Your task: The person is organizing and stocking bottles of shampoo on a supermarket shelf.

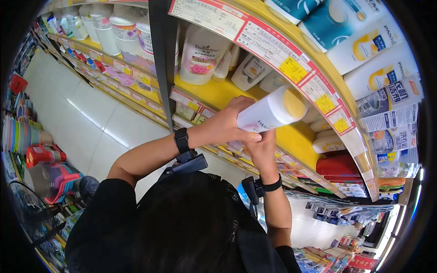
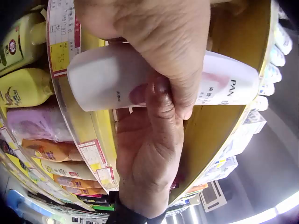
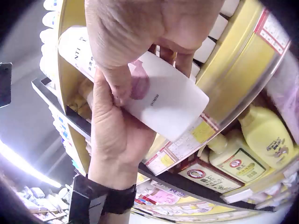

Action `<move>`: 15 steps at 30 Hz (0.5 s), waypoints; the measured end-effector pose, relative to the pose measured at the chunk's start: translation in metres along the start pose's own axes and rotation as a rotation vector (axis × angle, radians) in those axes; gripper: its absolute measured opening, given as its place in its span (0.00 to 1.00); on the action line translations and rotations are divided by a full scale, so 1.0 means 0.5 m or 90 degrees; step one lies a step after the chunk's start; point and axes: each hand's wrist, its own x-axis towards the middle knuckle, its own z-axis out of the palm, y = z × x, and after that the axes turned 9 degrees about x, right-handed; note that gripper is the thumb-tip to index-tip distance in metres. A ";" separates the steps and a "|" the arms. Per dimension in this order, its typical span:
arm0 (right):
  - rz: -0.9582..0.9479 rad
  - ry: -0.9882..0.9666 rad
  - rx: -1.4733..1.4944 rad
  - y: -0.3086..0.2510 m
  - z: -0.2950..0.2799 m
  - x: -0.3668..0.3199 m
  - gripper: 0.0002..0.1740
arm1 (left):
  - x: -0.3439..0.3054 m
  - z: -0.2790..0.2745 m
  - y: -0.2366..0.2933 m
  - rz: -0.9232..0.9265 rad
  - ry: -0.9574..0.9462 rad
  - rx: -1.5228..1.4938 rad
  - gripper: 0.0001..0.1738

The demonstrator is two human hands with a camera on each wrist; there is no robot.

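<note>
Bright overhead shop light, heavy fisheye warp, dark vignetted corners, soft close-up blur.

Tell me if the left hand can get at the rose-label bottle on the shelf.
Probably not yet: the left hand grips the white bottle; the rose-label bottle stands near, unblocked.

**White bottle against yellow shelving**

The bottle (image 1: 268, 113) in my grip is plain white, with a soft yellow end, a pink blotch and small grey lettering; behind it the shelf (image 1: 218, 93) is bright yellow; above it the price strip (image 1: 273, 50) is white, edged in red, with yellow tags; below and right of it lie red bottles (image 1: 337, 166); high to its right, teal-and-white packs (image 1: 332, 22); my wristbands (image 1: 181, 140) are black.
</note>
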 end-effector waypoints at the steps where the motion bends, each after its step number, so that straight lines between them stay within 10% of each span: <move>1: 0.005 0.009 0.049 -0.008 0.007 0.009 0.33 | 0.003 -0.006 0.000 -0.012 0.001 -0.007 0.43; 11: 0.017 0.041 0.132 -0.040 0.048 0.083 0.37 | -0.082 -0.080 -0.025 -0.126 0.138 -0.104 0.28; 15: 0.010 0.068 0.050 -0.016 0.059 0.125 0.32 | -0.127 -0.105 -0.047 -0.075 0.149 0.200 0.21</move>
